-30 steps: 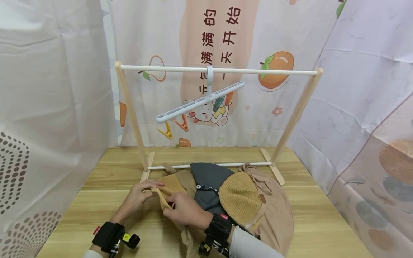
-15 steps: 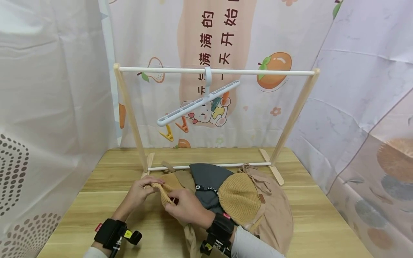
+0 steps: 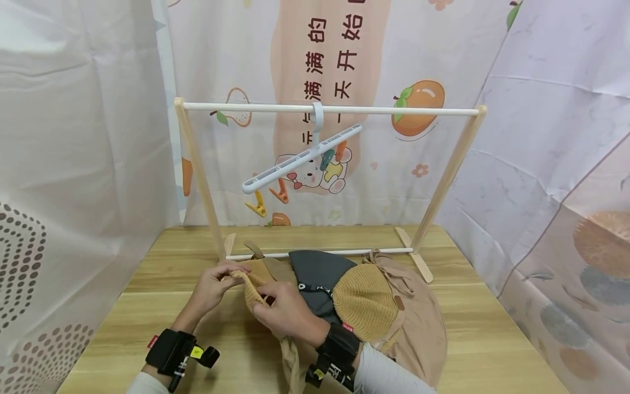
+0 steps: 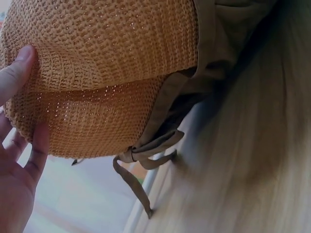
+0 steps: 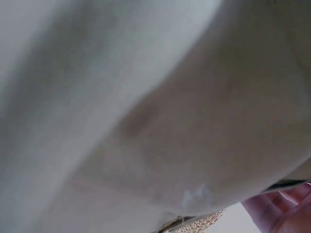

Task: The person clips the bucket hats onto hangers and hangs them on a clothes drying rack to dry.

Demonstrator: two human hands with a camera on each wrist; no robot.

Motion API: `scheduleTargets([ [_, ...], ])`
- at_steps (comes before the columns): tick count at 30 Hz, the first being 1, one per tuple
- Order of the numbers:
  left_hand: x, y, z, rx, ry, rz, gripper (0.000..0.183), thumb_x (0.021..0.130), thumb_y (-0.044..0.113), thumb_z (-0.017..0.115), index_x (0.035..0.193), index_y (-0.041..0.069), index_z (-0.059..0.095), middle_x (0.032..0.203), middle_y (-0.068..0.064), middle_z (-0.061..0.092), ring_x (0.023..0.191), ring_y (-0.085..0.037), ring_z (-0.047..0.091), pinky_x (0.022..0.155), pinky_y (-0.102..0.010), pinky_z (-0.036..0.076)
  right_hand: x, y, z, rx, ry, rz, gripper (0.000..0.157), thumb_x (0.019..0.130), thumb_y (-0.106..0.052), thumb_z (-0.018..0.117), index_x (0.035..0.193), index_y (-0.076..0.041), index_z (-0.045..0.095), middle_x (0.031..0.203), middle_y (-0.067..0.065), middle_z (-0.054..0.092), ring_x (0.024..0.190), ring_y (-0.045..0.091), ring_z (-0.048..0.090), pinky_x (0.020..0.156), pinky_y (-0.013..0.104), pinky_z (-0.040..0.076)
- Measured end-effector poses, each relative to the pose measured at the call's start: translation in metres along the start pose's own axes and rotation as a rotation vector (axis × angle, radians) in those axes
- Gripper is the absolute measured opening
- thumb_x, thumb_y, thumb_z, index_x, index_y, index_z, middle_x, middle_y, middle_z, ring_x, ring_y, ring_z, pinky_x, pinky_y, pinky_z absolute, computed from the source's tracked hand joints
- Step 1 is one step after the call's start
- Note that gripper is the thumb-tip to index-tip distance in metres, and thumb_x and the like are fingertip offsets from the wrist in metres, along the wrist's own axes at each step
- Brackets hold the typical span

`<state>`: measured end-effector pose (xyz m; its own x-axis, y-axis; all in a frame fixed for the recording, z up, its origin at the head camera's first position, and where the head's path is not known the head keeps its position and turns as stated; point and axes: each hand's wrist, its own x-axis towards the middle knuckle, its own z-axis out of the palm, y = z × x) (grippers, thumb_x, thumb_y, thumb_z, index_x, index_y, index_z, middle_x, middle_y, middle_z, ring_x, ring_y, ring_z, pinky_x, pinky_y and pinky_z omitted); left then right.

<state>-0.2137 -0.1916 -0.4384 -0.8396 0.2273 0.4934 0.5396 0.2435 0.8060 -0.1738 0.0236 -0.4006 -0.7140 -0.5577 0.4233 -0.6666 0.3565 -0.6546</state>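
In the head view, my left hand (image 3: 211, 287) pinches the edge of a mustard woven sun hat (image 3: 250, 290) with beige fabric. Just right of it, my right hand (image 3: 285, 312) grips the same hat, its fingertips partly hidden at the fold. Up close in the left wrist view, the hat's coarse weave (image 4: 112, 43) is folded, with thumb and fingers on opposite sides of it; a tied beige ribbon (image 4: 141, 153) hangs below. Blurred beige cloth (image 5: 218, 121) fills most of the right wrist view, with some fingers at the lower right.
Right of my hands lie a dark grey hat (image 3: 322, 268) and another woven hat (image 3: 366, 301) with a wide beige brim (image 3: 425, 328). Behind stands a wooden rack (image 3: 448, 175); from its rail hangs a tilted pale hanger (image 3: 300, 158). Several clips, including a yellow clip (image 3: 257, 205), hang on it.
My left hand has risen slightly, lifting the held hat's edge a little. Both hands keep their hold. The hanger has turned slightly on the rail.
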Motion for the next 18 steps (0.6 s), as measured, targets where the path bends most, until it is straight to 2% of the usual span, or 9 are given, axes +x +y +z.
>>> scheduleTargets([
  [5,0.004,0.007,-0.001,-0.009,0.035,0.047,0.007,0.083,0.003,0.065,0.089,0.005,0.069,0.096,-0.005,0.067,0.099,-0.007,0.057,0.078,-0.014,0.047,0.001,-0.003,-0.003,0.022,0.007,0.005,0.02,0.085,-0.012,0.057,0.099,-0.015,0.071,0.081,0.0,0.065,0.065,0.001,0.052,0.053,0.011,0.042],
  [10,0.006,0.012,-0.002,-0.004,0.056,0.071,0.009,0.083,0.0,0.065,0.09,0.003,0.07,0.096,-0.012,0.067,0.099,-0.007,0.056,0.077,-0.013,0.047,0.002,-0.005,-0.006,0.031,0.01,-0.014,0.021,0.085,-0.011,0.057,0.101,-0.015,0.071,0.085,0.001,0.067,0.069,0.001,0.054,0.057,0.011,0.043],
  [14,0.007,0.032,-0.001,-0.007,0.075,0.058,0.01,0.083,-0.005,0.063,0.09,-0.002,0.069,0.096,-0.014,0.066,0.096,-0.005,0.057,0.073,-0.012,0.049,0.003,-0.007,-0.009,0.053,0.008,-0.032,0.019,0.087,-0.01,0.057,0.101,-0.013,0.07,0.089,0.003,0.067,0.072,0.003,0.055,0.06,0.013,0.045],
  [18,0.01,0.047,0.001,-0.001,0.109,0.051,0.009,0.082,-0.006,0.063,0.089,-0.003,0.069,0.096,-0.017,0.066,0.093,-0.005,0.057,0.072,-0.013,0.049,0.005,-0.01,-0.013,0.052,0.029,-0.055,0.018,0.088,-0.01,0.057,0.1,-0.011,0.069,0.088,0.003,0.067,0.073,0.003,0.056,0.061,0.013,0.046],
])
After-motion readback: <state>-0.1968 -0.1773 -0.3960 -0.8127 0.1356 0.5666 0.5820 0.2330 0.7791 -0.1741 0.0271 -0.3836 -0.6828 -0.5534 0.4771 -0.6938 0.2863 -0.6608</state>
